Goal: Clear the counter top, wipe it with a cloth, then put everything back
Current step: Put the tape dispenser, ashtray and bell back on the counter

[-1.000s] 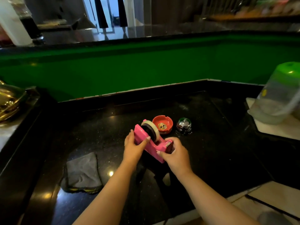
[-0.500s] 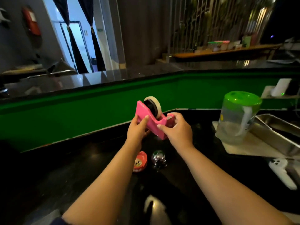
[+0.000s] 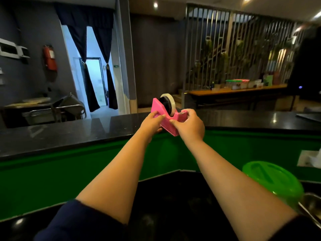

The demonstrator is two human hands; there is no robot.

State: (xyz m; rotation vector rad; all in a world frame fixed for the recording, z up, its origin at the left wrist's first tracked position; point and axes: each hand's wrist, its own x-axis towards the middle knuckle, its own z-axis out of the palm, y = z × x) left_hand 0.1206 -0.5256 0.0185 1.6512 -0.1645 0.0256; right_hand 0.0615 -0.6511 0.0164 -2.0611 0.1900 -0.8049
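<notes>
While both arms stretch forward, the left hand (image 3: 152,121) and right hand (image 3: 190,125) grasp the pink tape dispenser (image 3: 166,117). It hangs above the upper bench's near edge (image 3: 69,134).

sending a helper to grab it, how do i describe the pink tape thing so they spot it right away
Look along the raised glossy black bar ledge above the green wall panel. Just over its middle, the left hand and right hand hold up a pink plastic wedge-shaped tape dispenser. It is the only pink item, with a whitish tape roll on a black hub.

Tape dispenser (image 3: 166,119): pink, roll white on black hub. Counter wall (image 3: 52,171), jar lid (image 3: 271,180): green. Upper ledge (image 3: 69,134): black, speckled.
</notes>
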